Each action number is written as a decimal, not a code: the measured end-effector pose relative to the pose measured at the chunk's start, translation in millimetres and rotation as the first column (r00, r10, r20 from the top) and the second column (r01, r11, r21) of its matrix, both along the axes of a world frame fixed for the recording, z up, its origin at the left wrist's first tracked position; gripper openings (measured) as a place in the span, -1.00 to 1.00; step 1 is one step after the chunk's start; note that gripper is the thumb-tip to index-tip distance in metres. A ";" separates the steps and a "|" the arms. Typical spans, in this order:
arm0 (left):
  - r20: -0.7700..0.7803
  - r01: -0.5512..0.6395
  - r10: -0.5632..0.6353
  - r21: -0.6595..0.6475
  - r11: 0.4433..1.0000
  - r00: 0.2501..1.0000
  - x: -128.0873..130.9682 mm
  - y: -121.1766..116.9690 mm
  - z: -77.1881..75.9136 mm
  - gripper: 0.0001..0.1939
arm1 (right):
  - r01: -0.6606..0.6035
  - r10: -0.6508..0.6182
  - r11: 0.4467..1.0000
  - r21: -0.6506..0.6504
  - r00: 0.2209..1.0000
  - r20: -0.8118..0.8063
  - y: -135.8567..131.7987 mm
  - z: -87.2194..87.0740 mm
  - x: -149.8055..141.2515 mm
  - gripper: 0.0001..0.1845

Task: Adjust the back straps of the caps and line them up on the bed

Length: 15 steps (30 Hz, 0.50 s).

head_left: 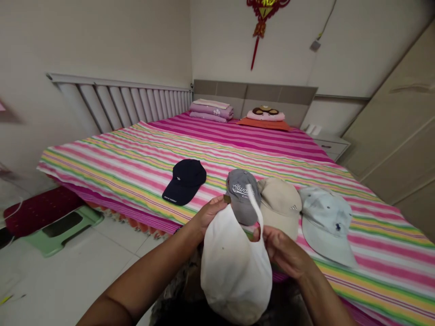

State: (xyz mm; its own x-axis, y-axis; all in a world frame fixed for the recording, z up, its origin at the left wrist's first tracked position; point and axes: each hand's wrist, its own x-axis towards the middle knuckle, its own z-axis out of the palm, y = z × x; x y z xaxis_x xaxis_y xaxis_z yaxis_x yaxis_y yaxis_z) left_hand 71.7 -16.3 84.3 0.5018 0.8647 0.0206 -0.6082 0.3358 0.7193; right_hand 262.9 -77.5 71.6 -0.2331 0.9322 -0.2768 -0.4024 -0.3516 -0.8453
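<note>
A white baseball cap [234,267] is held up between both hands, its back opening and loose strap facing the bed. My left hand [213,212] pinches the cap's edge beside a small brass-coloured buckle. On the other side, my right hand [280,249] grips the edge at the base of the strap, which sticks upward. Beyond the hands, a grey cap [243,192] with white lettering lies on the bed next to a beige cap [280,203]. Farther right is a pale blue cap [326,222]. A navy cap [186,179] lies apart to the left.
The bed [112,158] has a striped cover. Folded purple bedding [210,111] and a pink folded item [267,116] lie near the headboard [224,93]. A green stool [64,231] stands on the floor at left. A white nightstand [329,146] is at the far right.
</note>
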 end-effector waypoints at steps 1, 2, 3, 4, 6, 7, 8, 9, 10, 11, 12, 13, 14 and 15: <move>-0.002 -0.024 0.024 -0.015 1.000 1.000 -2.7 2.6 1.0 -0.72 | -0.091 0.092 0.996 0.019 0.994 -0.056 0.2 -4.7 -2.8 -0.60; -0.013 -0.029 0.028 -0.035 0.999 1.000 -6.1 5.7 0.8 -0.74 | -0.140 0.147 0.988 0.058 0.980 -0.136 0.8 -8.1 -5.3 -0.63; -0.031 -0.009 0.007 -0.058 0.998 0.999 -10.2 9.3 -1.0 -0.76 | -0.164 0.183 0.981 0.100 0.958 -0.220 1.8 -10.0 -7.4 -0.66; -0.050 0.030 -0.034 -0.081 0.996 0.998 -14.9 13.2 -4.7 -0.77 | -0.130 0.162 0.983 0.127 0.944 -0.286 3.0 -10.0 -9.1 -0.67; -0.075 0.122 -0.131 -0.111 0.986 0.989 -24.8 20.1 -18.0 -0.74 | -0.067 0.113 0.988 0.141 0.929 -0.354 6.1 -5.2 -11.2 -0.71; -0.078 0.162 -0.172 -0.116 0.980 0.982 -29.7 22.4 -27.5 -0.70 | -0.056 0.105 0.988 0.143 0.928 -0.358 7.8 -1.3 -11.8 -0.73; -0.080 0.190 -0.199 -0.110 0.976 0.977 -34.3 23.5 -38.4 -0.66 | -0.057 0.106 0.988 0.145 0.930 -0.352 9.5 3.0 -12.3 -0.74; -0.087 0.223 -0.232 -0.109 0.969 0.969 -38.5 23.0 -50.4 -0.63 | -0.059 0.107 0.987 0.148 0.933 -0.345 11.2 7.0 -12.7 -0.75; -0.094 0.256 -0.268 -0.127 0.958 0.959 -42.2 20.9 -63.1 -0.60 | -0.055 0.105 0.987 0.153 0.934 -0.341 13.0 10.6 -13.0 -0.76; -0.104 0.289 -0.305 -0.148 0.946 0.947 -45.5 17.2 -75.9 -0.59 | -0.041 0.092 0.987 0.154 0.935 -0.342 15.0 13.5 -13.1 -0.76; -0.098 0.317 -0.338 -0.178 0.931 0.936 -48.4 12.0 -88.6 -0.59 | -0.012 0.064 0.989 0.149 0.936 -0.347 17.2 15.8 -13.1 -0.76; -0.073 0.333 -0.354 -0.208 0.920 0.932 -50.8 5.7 -100.8 -0.60 | 0.028 0.022 0.991 0.134 0.934 -0.357 19.7 17.6 -12.8 -0.76; -0.034 0.339 -0.354 -0.216 0.916 0.935 -52.6 -1.4 -112.3 -0.63 | 0.077 -0.032 0.991 0.109 0.929 -0.369 22.6 19.1 -12.5 -0.76; 0.016 0.342 -0.346 -0.214 0.915 0.938 -53.9 -9.2 -122.8 -0.64 | 0.133 -0.093 0.988 0.079 0.919 -0.383 25.9 20.3 -12.1 -0.76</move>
State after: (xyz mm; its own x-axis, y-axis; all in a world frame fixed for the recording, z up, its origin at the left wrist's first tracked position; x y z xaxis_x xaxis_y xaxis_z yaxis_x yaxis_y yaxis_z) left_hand 17.8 -25.5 -38.5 0.7674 0.6218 -0.1565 -0.4130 0.6660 0.6211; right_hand 250.8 -51.6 91.9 -0.1930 0.9769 -0.0917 -0.7304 -0.2054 -0.6514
